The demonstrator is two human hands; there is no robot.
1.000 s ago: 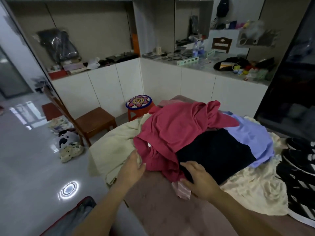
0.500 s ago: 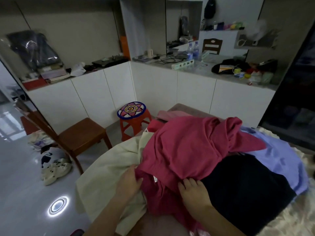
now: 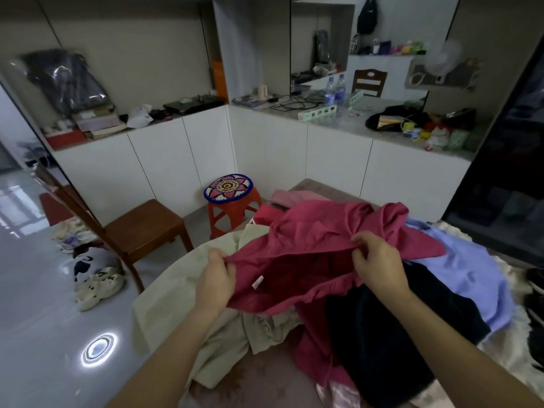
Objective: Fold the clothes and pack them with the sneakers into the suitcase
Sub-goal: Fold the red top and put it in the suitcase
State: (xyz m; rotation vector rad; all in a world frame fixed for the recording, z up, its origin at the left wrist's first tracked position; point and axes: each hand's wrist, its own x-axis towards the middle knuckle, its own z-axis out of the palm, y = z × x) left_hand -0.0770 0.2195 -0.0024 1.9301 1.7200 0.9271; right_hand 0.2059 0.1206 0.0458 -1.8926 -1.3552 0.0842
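A heap of clothes lies on a pink-brown surface in front of me. On top is a crimson red garment (image 3: 312, 231) with a small white label inside. My left hand (image 3: 216, 279) grips its hem at the left and my right hand (image 3: 375, 262) pinches the hem at the right, lifting the edge so the inside shows. Under it lie a black garment (image 3: 382, 334), a lavender shirt (image 3: 459, 278) and a cream-beige garment (image 3: 176, 293). Dark sneakers (image 3: 534, 293) show only at the right edge. No suitcase is in view.
An orange plastic stool (image 3: 232, 198) with a flower-pattern cushion and a wooden chair (image 3: 141, 225) stand on the glossy floor to the left. Soft toys (image 3: 94, 269) lie by the chair. White cabinets (image 3: 332, 154) with cluttered counters run behind.
Both hands went from resting on the heap to gripping the red garment's hem and raising it. The view tilted up and left, so the sneakers slid to the frame's edge.
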